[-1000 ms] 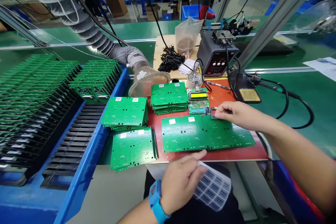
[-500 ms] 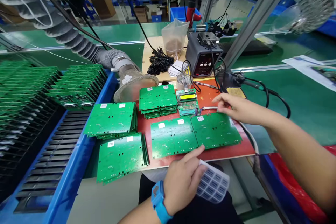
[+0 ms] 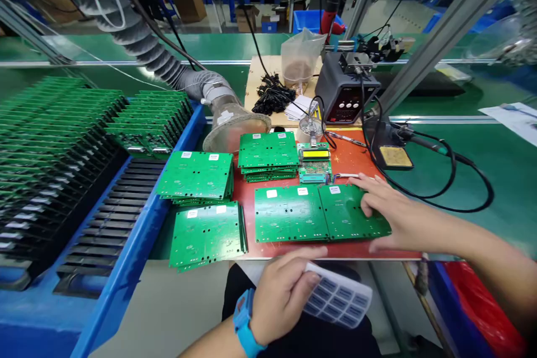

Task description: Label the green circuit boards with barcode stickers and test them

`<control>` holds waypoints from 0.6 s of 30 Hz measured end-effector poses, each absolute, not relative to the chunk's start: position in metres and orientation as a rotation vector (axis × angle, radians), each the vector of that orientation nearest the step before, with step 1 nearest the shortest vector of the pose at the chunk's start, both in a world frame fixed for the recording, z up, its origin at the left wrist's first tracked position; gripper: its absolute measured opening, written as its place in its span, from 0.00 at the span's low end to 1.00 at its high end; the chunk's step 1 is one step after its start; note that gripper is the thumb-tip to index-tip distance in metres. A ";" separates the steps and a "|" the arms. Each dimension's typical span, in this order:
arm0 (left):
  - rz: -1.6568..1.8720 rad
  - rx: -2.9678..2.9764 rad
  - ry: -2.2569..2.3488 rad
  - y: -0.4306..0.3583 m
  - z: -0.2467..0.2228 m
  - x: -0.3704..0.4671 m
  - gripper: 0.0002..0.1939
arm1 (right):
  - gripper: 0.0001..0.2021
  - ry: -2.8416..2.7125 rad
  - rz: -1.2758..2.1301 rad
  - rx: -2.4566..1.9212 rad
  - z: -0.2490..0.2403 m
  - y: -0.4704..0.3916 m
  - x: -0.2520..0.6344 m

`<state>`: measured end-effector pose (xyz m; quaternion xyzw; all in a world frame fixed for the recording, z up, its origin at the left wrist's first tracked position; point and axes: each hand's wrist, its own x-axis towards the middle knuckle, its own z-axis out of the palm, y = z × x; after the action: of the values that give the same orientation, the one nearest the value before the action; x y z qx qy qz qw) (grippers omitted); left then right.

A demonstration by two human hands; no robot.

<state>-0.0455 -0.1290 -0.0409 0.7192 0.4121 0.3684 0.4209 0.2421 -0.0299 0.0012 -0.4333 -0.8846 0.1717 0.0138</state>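
- My left hand [image 3: 281, 296] pinches a sheet of stickers [image 3: 342, 299] just before the counter [image 3: 503, 162].
- Beyond it, two green boards [image 3: 285, 224] lie flat on the red mat [image 3: 352, 158], side by side, the pair's long axis running left to right.
- My right hand [image 3: 403, 221], the nearer, is spread over their right end; whether it presses I can't tell.
- Three board stacks [image 3: 207, 235] crowd the left.
- Just behind sits a small yellow-screened device [image 3: 314, 165]; farther back, a hose mouth [image 3: 235, 128] and dark box [image 3: 344, 92].
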 end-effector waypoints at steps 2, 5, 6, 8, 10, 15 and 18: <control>1.003 1.731 1.072 -0.141 -0.040 -0.065 0.11 | 0.20 -2.769 0.586 -1.386 0.011 -0.033 0.238; 1.114 1.624 1.270 -0.161 -0.044 -0.090 0.12 | 0.17 -2.749 0.584 -1.421 0.023 -0.032 0.211; 1.172 1.562 1.357 -0.167 -0.046 -0.096 0.12 | 0.17 -2.763 0.562 -1.386 0.024 -0.031 0.196; 1.323 1.426 1.522 -0.177 -0.050 -0.106 0.13 | 0.19 -2.813 0.488 -1.245 0.022 -0.028 0.162; 1.445 1.384 1.642 -0.185 -0.052 -0.116 0.12 | 0.20 -2.873 0.415 -1.122 0.017 -0.024 0.130; 1.444 1.591 1.651 -0.205 -0.043 -0.150 0.09 | 0.18 -2.943 0.378 -1.073 0.018 -0.025 0.086; 1.523 1.571 1.411 -0.215 -0.035 -0.159 0.19 | 0.20 -2.937 0.452 -0.937 0.024 -0.034 0.054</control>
<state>-0.1591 -0.2149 -0.0347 0.5816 0.5225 0.5640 0.2657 0.0537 -0.0339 0.0244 -0.3007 -0.9425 0.1451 0.0130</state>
